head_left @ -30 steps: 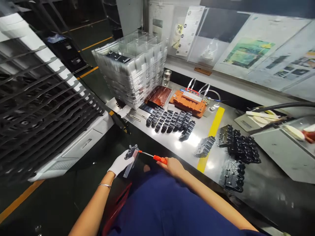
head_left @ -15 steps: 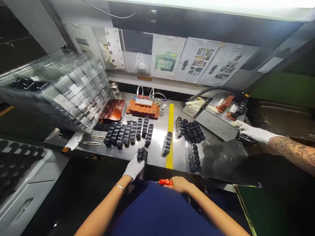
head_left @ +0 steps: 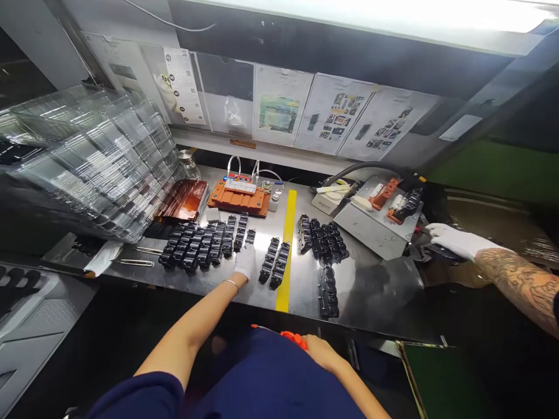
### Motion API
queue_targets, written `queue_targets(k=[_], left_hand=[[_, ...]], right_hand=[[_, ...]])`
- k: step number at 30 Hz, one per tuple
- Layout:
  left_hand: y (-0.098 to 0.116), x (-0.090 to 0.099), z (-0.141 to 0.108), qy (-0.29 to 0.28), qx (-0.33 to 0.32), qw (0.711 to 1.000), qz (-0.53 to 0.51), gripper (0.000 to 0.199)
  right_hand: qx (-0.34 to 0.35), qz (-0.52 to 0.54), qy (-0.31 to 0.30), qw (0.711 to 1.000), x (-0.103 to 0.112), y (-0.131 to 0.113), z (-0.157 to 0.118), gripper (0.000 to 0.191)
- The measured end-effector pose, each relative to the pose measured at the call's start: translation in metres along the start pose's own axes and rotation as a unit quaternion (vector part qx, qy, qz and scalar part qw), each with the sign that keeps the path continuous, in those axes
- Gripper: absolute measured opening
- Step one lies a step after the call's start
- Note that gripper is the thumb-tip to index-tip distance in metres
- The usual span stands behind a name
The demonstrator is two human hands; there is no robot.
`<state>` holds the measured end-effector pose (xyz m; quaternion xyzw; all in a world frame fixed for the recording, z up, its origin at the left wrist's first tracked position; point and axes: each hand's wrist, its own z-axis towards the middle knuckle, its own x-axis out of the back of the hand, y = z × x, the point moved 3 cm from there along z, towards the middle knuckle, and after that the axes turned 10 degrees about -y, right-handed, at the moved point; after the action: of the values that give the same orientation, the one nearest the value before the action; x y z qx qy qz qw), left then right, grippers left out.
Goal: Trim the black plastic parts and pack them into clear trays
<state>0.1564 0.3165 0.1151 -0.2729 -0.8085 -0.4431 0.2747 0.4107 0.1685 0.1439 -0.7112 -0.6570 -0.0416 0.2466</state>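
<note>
My left hand [head_left: 245,260], in a white glove, reaches over the bench with its fingers closed around a black ribbed part [head_left: 250,235]. That part is at the right end of a row of similar black parts [head_left: 196,244], and the hand covers most of it. My bare right hand [head_left: 319,351] is low against my body, wrapped round a red-orange handled tool [head_left: 294,338]. A thin shaft points left from the tool and ends in a small red tip. Two more black parts [head_left: 275,265] lie side by side just left of the yellow tape [head_left: 286,250].
Another person's white-gloved hand [head_left: 449,237] is by the grey metal box [head_left: 371,227] at right. Black parts [head_left: 328,291] lie right of the tape. An orange fixture [head_left: 240,199] stands behind the row. Stacked clear trays [head_left: 109,163] rise at left; tweezers [head_left: 133,263] lie nearby.
My left hand has set down the black part it held beside the one by the tape, and moved forward to the row. My right hand still grips the tool. The view has shifted.
</note>
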Motion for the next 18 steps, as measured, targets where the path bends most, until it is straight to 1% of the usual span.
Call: queue_targets(k=[2, 4, 6, 8, 11, 14, 16, 18], left_hand=[[-0.024, -0.009, -0.023, -0.010, 0.020, 0.999, -0.029, 0.035], [-0.054, -0.018, -0.052, -0.017, 0.052, 0.996, -0.067, 0.035], [-0.091, -0.021, -0.083, -0.013, 0.095, 0.989, -0.116, 0.039], [-0.134, -0.016, -0.113, -0.013, 0.137, 0.974, -0.179, 0.042], [-0.203, 0.002, -0.157, -0.038, 0.186, 0.935, -0.301, 0.034], [-0.267, 0.023, -0.199, -0.046, 0.222, 0.878, -0.421, 0.031], [-0.301, 0.036, -0.223, -0.040, 0.237, 0.842, -0.482, 0.034], [-0.329, 0.048, -0.241, -0.030, 0.241, 0.814, -0.528, 0.039]], right_hand=[[0.020, 0.003, -0.012, 1.000, -0.001, -0.001, 0.006, 0.043], [0.036, 0.003, -0.014, 0.999, 0.001, -0.005, 0.013, 0.042], [0.057, 0.001, -0.008, 0.998, 0.003, -0.015, 0.019, 0.043], [0.089, -0.003, 0.000, 0.996, 0.004, -0.032, 0.024, 0.044], [0.146, -0.025, -0.005, 0.989, -0.002, -0.075, 0.029, 0.044], [0.198, -0.076, -0.053, 0.976, -0.017, -0.132, 0.031, 0.049], [0.217, -0.113, -0.069, 0.967, -0.026, -0.170, 0.033, 0.052], [0.224, -0.138, -0.057, 0.963, -0.034, -0.203, 0.035, 0.053]])
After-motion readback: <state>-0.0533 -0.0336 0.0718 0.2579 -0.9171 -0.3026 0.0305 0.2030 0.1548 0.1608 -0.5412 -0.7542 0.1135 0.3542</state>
